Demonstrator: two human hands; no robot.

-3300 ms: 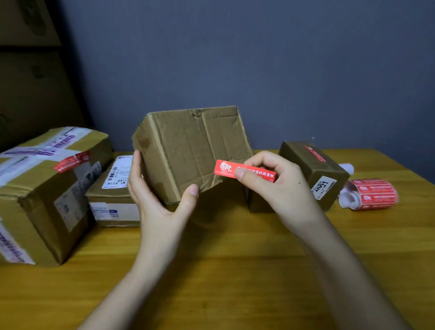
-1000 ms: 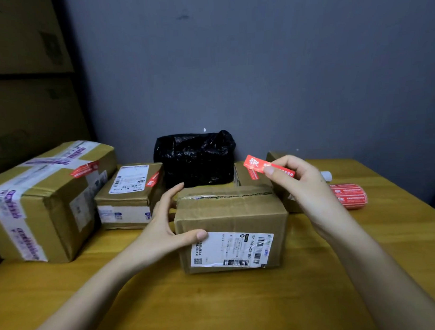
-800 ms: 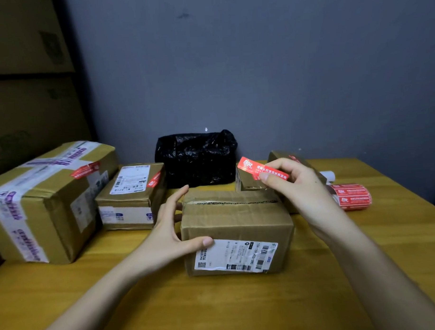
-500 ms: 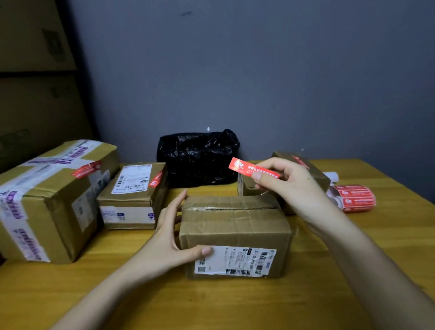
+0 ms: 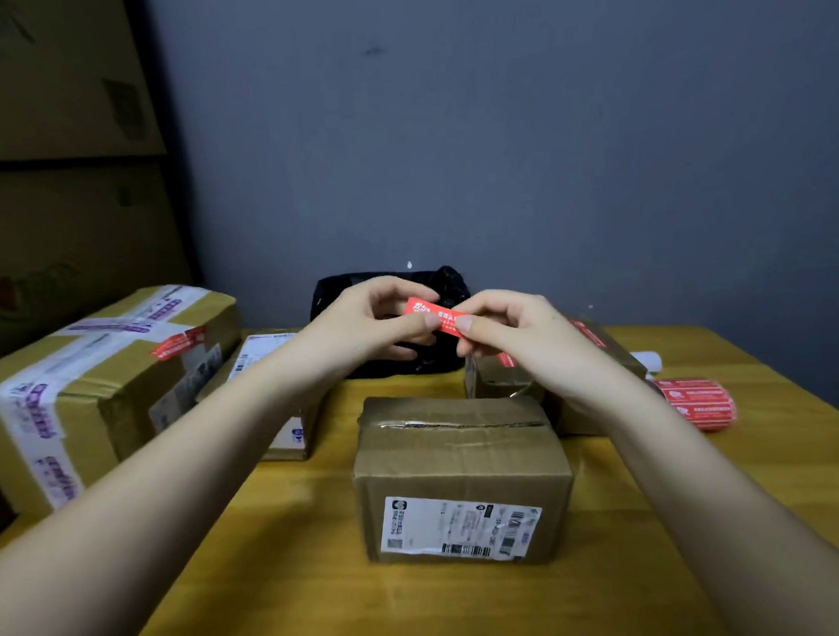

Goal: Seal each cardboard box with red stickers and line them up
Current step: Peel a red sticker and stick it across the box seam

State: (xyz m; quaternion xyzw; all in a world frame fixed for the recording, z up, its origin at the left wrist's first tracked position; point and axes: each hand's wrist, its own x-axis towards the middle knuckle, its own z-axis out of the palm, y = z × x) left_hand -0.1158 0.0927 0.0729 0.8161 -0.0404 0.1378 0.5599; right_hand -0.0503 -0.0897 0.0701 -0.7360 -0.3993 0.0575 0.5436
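Note:
A small cardboard box (image 5: pixel 460 464) stands in the middle of the wooden table (image 5: pixel 466 611), its white label facing me and its top seam bare. Above and behind it I hold a red sticker (image 5: pixel 431 313) in the air. My left hand (image 5: pixel 375 324) pinches its left end and my right hand (image 5: pixel 508 333) pinches its right end. A big taped box (image 5: pixel 91 381) with a red sticker on it sits at the left, a flatter box (image 5: pixel 278 418) beside it, mostly behind my left forearm. Another stickered box (image 5: pixel 586 383) lies behind my right wrist.
A roll of red stickers (image 5: pixel 696 403) lies at the right of the table. A black plastic bag (image 5: pixel 438 360) sits against the grey wall behind my hands. Tall stacked cartons (image 5: pixel 60 164) fill the far left.
My left hand has left the middle box and risen to the sticker, which both hands now pinch. The box stands alone on the table.

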